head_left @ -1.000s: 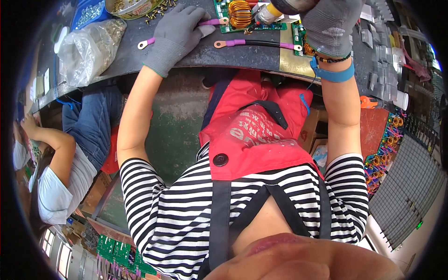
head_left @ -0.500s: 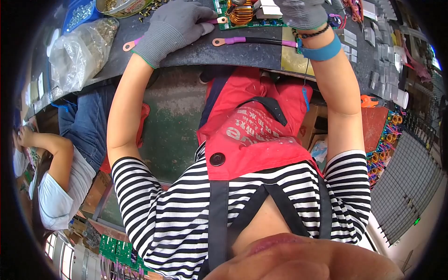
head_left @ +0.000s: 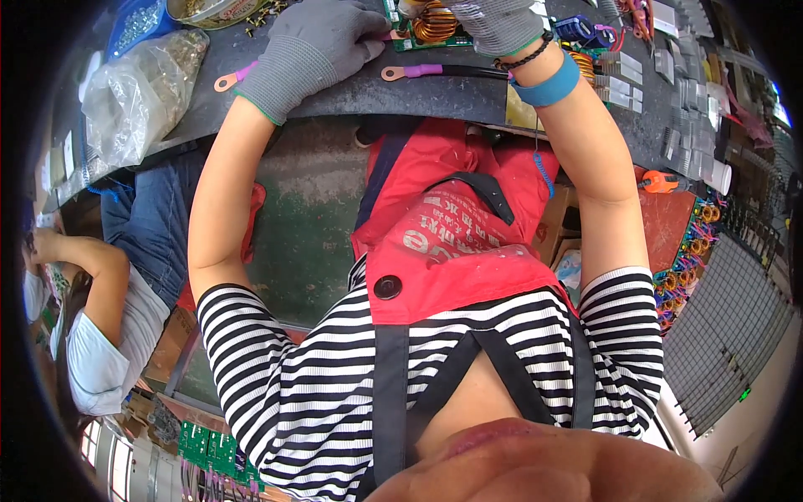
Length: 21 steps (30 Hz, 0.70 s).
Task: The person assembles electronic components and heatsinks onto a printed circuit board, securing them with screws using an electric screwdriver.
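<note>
My left hand [head_left: 311, 57], in a grey knit glove, is closed around a short cable lying along the bench. The cable's copper ring lug [head_left: 224, 83] and purple sleeve stick out on its left side. Past the fingertips, the cable's other end reaches the edge of a green circuit board [head_left: 410, 40] with a copper-wound coil [head_left: 435, 23]. Over that board is my right hand [head_left: 500, 25], also gloved; the upper picture edge cuts it off and its fingers are hidden. Just below the board lies a second black cable [head_left: 473, 72] with a purple-sleeved lug.
At the left are a clear plastic bag [head_left: 138, 105] of small parts, a blue tray [head_left: 140, 27] and a round tub [head_left: 213, 12] of screws, with loose brass screws beside it. Blue capacitors [head_left: 577, 30] and metal heat sinks [head_left: 619, 79] stand right. Another person [head_left: 125, 309] sits at left.
My right hand has moved left across the board, uncovering blue capacitors and a coil at its right. My left hand stays on its cable with only a slight shift.
</note>
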Tool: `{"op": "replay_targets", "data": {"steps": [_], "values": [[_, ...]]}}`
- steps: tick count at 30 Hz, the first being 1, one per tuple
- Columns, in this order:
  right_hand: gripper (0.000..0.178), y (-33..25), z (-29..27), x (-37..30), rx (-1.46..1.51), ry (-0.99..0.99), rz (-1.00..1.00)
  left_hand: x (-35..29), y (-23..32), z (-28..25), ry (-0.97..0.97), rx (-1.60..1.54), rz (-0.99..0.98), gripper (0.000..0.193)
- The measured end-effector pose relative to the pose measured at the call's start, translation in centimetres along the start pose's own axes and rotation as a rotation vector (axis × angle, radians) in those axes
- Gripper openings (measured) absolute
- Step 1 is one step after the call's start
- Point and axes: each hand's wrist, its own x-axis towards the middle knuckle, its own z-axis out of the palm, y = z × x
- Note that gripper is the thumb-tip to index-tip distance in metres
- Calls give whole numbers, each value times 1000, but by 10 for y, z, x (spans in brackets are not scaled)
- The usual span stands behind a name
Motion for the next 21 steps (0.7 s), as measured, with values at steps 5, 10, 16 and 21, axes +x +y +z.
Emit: {"op": "replay_targets", "data": {"steps": [5, 10, 16, 21], "values": [[9, -3, 2, -9, 17, -62, 25, -3, 1, 0, -29, -28, -31, 24], [9, -12, -5, -4, -69, -11, -78, -1, -1, 11, 42, 20, -2, 26], [8, -6, -2, -10, -18, -40, -2, -6, -5, 22, 39, 76, -45, 26], [9, -10, -6, -10, 16, -1, 8, -2, -3, 19, 20, 39, -46, 26]]}}
